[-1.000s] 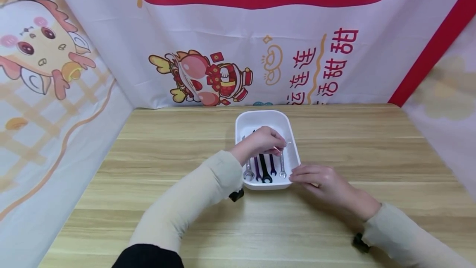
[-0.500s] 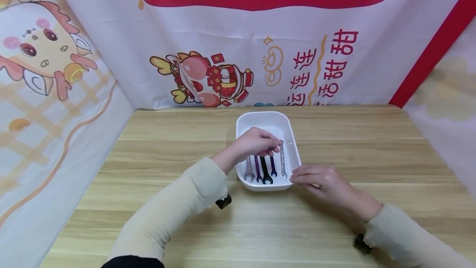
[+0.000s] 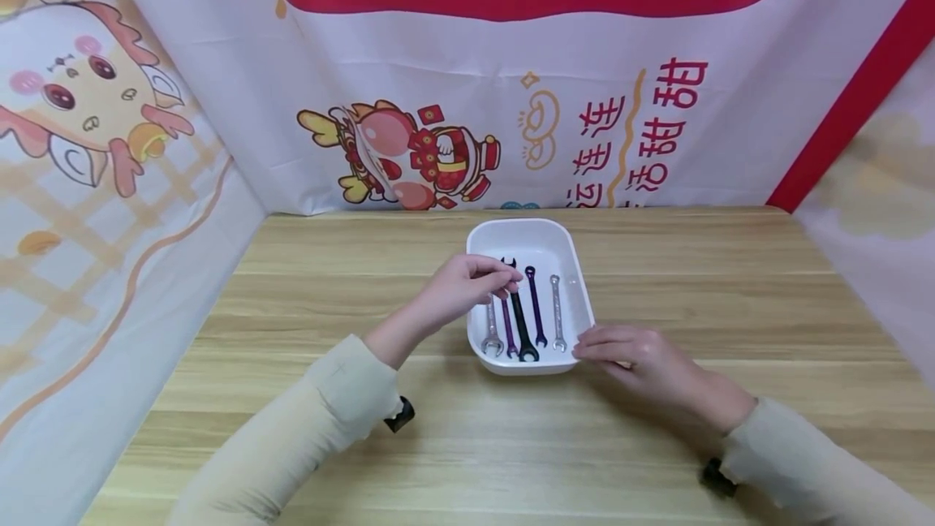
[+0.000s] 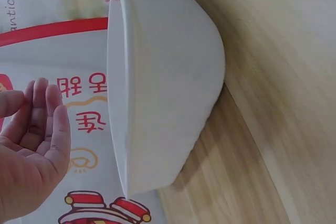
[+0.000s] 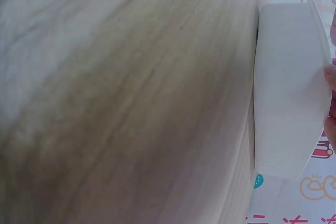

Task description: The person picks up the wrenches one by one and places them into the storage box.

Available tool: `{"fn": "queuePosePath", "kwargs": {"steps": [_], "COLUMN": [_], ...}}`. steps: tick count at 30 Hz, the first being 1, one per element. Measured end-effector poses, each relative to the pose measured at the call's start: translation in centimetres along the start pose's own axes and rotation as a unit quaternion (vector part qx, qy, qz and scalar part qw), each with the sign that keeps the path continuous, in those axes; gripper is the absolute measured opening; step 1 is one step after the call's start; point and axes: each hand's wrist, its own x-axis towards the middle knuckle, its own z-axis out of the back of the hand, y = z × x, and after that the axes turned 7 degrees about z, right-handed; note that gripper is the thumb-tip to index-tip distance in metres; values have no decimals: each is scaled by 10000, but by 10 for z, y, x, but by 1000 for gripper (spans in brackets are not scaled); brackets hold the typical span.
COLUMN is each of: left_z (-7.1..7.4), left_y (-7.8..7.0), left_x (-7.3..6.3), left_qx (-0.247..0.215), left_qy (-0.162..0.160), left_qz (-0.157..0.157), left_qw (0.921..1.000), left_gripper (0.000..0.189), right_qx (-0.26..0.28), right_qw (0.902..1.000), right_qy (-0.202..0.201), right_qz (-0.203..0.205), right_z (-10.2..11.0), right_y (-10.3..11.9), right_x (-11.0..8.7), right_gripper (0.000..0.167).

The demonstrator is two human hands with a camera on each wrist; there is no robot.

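In the head view, a white plastic bin [image 3: 520, 369] sits on the table with several wrenches lying in a row inside. From the right come a small silver wrench [image 3: 557, 315], a dark purple wrench [image 3: 536, 311], a black wrench [image 3: 521, 327], a purple wrench [image 3: 507, 331] and a silver wrench [image 3: 493, 337]. My left hand [image 3: 471, 281] hovers over the bin's left side, hiding the upper parts of the leftmost wrenches. The left wrist view shows nothing in this hand [image 4: 39, 140], its fingers loosely bent. My right hand [image 3: 639, 355] pinches the bin's rim at the near right corner.
The wood-grain table [image 3: 467, 453] runs back to a printed cloth backdrop [image 3: 438, 47] with red lettering and cartoon figures. Another printed cloth [image 3: 88, 266] closes off the left side.
My left hand has moved left from the small silver wrench across the bin, leaving that wrench and the dark purple one in full view. The right hand stays at the rim.
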Motion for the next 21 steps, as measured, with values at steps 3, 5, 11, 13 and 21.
{"fn": "queuePosePath", "kwargs": {"steps": [3,5,11,13,21], "left_z": [7,12,27,30,41], "left_y": [7,13,33,38,56], "left_x": [-9,-15,-29,-33,-44], "left_qx": [0,-55,-4,188,1681], "left_qy": [-213,-346,-753,-852,-1241], "left_qz": [-82,-125,-327,-426,-992], "left_qw": [9997,9993,9966,9953,9729], "left_gripper": [27,27,27,26,23], "right_qx": [-39,-62,-332,-459,-652], "right_qw": [9999,9996,9978,9976,9972], "right_qy": [141,267,564,515,379], "right_qz": [31,93,109,84,28], "right_z": [1,2,10,12,23], "right_y": [-1,-2,-4,-4,-6], "right_x": [2,4,4,1,-2], "right_gripper": [42,40,41,44,47]}}
